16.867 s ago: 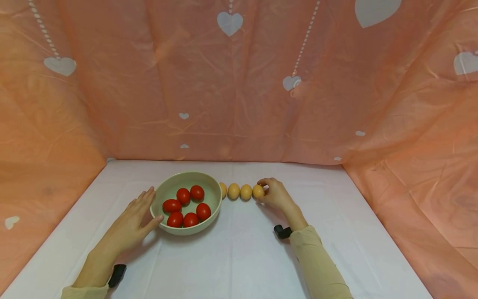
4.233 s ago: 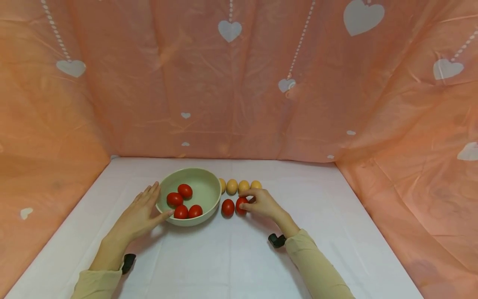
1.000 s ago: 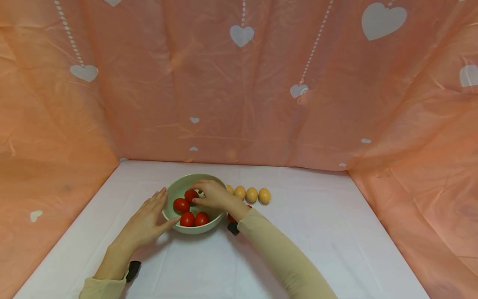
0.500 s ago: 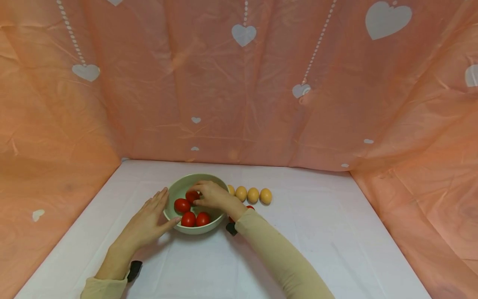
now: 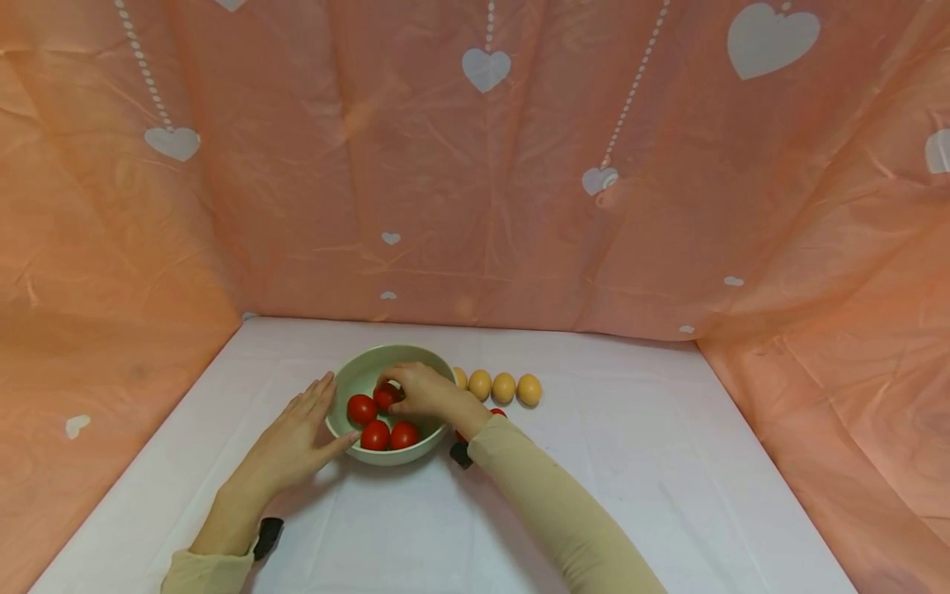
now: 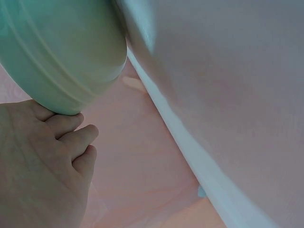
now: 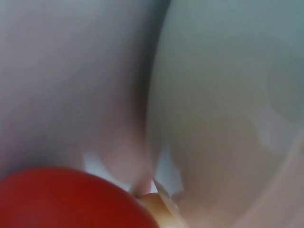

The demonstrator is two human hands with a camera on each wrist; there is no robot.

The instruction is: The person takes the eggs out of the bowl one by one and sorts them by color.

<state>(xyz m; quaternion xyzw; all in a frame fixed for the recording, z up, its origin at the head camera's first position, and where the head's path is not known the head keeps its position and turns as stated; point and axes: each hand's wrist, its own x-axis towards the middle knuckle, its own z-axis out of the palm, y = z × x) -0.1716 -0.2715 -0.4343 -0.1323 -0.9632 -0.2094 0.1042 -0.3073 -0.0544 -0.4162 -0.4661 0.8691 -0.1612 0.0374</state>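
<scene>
In the head view a pale green bowl (image 5: 355, 363) stands left of the middle of the white table. My right hand (image 5: 421, 389) reaches over its right rim and grips a red egg (image 5: 387, 397) inside. Three more red eggs, one being the nearest left egg (image 5: 362, 409), lie in the bowl. My left hand (image 5: 293, 445) rests against the bowl's left side, fingers straight along the outer wall and thumb at the near rim. The left wrist view shows its fingertips (image 6: 69, 122) touching the bowl wall (image 6: 71, 57).
Right of the bowl runs a row of tan eggs (image 5: 504, 387), the leftmost partly hidden. Red eggs (image 5: 499, 412) on the table sit largely behind my right forearm; one red egg (image 7: 66, 202) looms in the right wrist view. Orange cloth (image 5: 475, 206) walls the table in.
Earlier tan eggs were lined up, then red eggs set in front of them. Since then my right hand moved left into the bowl, took hold of a red egg and shifted it slightly nearer. Left hand stayed.
</scene>
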